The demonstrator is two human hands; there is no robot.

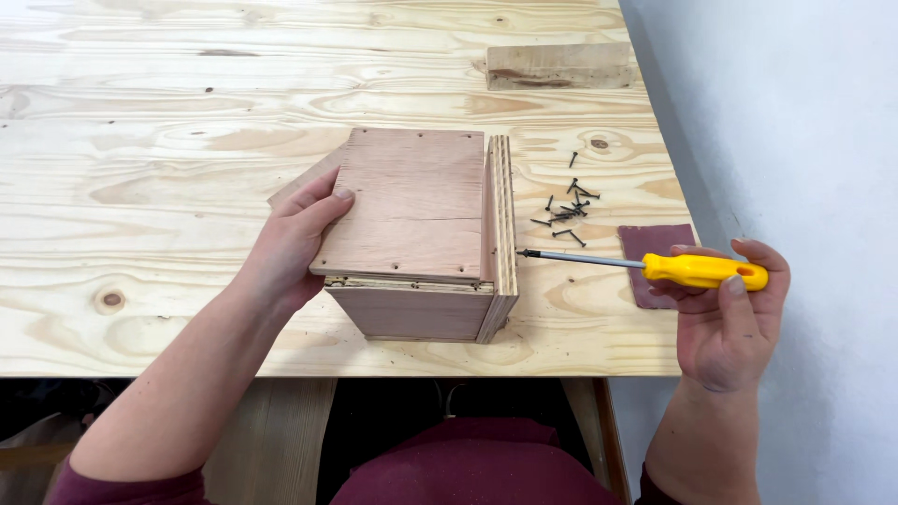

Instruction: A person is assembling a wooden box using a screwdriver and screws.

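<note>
Head view: the left hand (297, 245) lies open, fingers flat against the left side of the plywood box (418, 234) near the plywood table's (168, 168) front edge. The right hand (725, 313) grips a yellow-handled screwdriver (655, 266), tip just beside the box's right panel. Loose black screws (569, 208) and sandpaper (655, 245) lie beyond it.

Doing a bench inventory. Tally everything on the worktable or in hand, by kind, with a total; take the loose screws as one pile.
Plywood box, steadied by the left hand: 1
Yellow-handled screwdriver, held in the right hand: 1
Pile of dark screws: 1
Sandpaper sheet: 1
Wood block at the far edge of the table: 1
Total: 5
</note>
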